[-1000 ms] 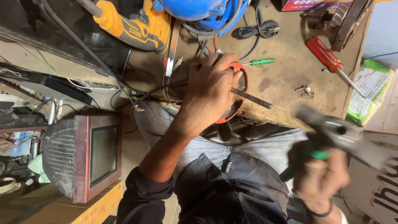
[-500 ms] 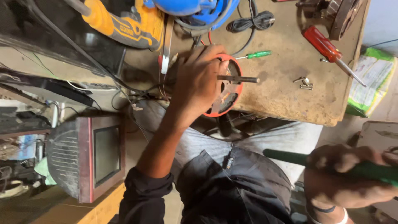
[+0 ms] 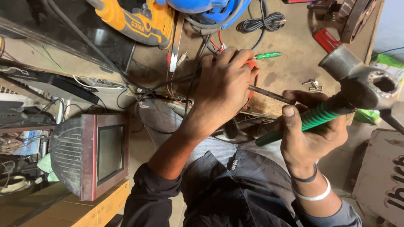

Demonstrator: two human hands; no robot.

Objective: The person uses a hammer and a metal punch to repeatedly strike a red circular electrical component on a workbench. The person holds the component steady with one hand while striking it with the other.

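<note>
Now my left hand [image 3: 223,90] presses down on a red round part [image 3: 251,67] on the surface [image 3: 286,80], while my right hand [image 3: 309,132] grips a green-handled hammer [image 3: 357,86] tightly.

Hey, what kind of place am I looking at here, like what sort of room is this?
Most likely a small repair workshop. A worn workbench is strewn with a yellow power tool and a green screwdriver, an old small television sits nearby, and the right hand grips a green-handled hammer.
</note>
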